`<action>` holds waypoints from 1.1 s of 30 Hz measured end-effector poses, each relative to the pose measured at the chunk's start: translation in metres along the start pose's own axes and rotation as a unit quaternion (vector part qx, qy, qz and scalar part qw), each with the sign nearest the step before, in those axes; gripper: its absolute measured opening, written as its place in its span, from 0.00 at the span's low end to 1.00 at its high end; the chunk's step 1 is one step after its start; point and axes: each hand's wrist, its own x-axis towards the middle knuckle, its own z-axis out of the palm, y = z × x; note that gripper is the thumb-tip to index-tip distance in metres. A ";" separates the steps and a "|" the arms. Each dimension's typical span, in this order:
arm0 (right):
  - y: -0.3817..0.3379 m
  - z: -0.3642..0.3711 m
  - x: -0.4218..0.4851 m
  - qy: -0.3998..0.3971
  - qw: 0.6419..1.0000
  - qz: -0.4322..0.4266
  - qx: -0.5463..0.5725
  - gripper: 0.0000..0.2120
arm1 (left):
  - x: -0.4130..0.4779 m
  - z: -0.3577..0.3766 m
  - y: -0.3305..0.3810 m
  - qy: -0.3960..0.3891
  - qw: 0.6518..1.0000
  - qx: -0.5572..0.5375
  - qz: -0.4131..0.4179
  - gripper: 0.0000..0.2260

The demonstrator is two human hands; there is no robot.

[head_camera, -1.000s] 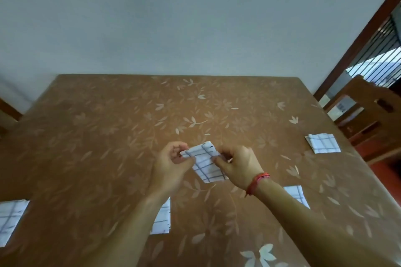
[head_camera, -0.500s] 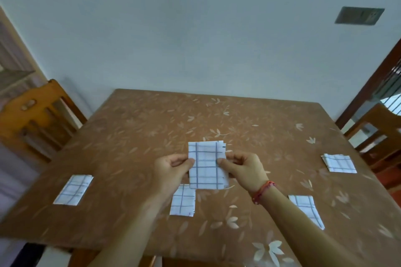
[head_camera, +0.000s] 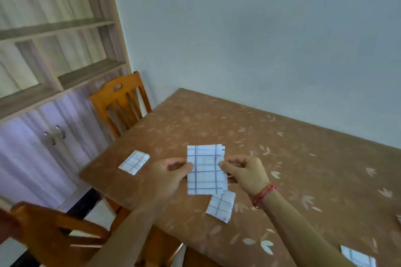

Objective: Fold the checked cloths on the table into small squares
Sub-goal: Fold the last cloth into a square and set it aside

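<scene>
**Single head-worn camera**

The wide-angle view looks forward and down from the person's head, tilted, toward the far left corner of the brown leaf-patterned table (head_camera: 293, 158). The left hand (head_camera: 171, 178) and right hand (head_camera: 245, 173) pinch the white blue-checked cloth (head_camera: 206, 171) at mid-frame, near the lens. The pale grey-blue wall (head_camera: 260, 39) fills the top; a wooden shelf unit (head_camera: 54, 54) and an orange wooden chair (head_camera: 121, 102) stand at left.

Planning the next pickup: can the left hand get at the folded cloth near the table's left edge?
Probably yes: only bare table lies between the left hand and the edge cloth, though it pinches the held cloth.
</scene>
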 end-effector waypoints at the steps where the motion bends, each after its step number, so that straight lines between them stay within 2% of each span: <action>1: -0.001 0.014 0.003 -0.017 1.000 -0.003 -0.008 0.04 | -0.004 -0.013 0.000 0.027 1.000 -0.002 0.001 0.03; 4: -0.009 0.055 0.009 -0.078 0.997 -0.024 -0.018 0.05 | -0.021 -0.050 0.004 0.110 0.994 -0.020 0.004 0.03; 10: -0.027 0.145 0.006 -0.206 0.977 -0.050 -0.014 0.10 | -0.063 -0.128 0.013 0.194 0.978 -0.070 -0.005 0.05; 12: -0.031 0.175 0.001 -0.239 0.970 -0.048 -0.005 0.11 | -0.080 -0.153 0.014 0.221 0.973 -0.072 -0.004 0.06; 15: -0.031 0.220 -0.007 -0.285 0.957 -0.051 -0.013 0.08 | -0.103 -0.188 0.013 0.269 0.960 -0.071 -0.003 0.04; 20: -0.023 0.291 -0.026 -0.360 0.932 -0.009 -0.024 0.09 | -0.136 -0.243 0.000 0.330 0.941 -0.076 -0.019 0.04; 22: -0.019 0.317 -0.033 -0.375 0.926 -0.008 -0.040 0.06 | -0.147 -0.264 -0.007 0.346 0.935 -0.069 -0.024 0.04; 27: -0.019 0.383 -0.053 -0.389 0.921 0.006 -0.031 0.07 | -0.164 -0.324 -0.023 0.330 0.937 -0.102 -0.048 0.04; 33: -0.024 0.472 -0.072 -0.361 0.932 0.019 -0.024 0.07 | -0.169 -0.409 -0.037 0.312 0.938 -0.136 -0.061 0.06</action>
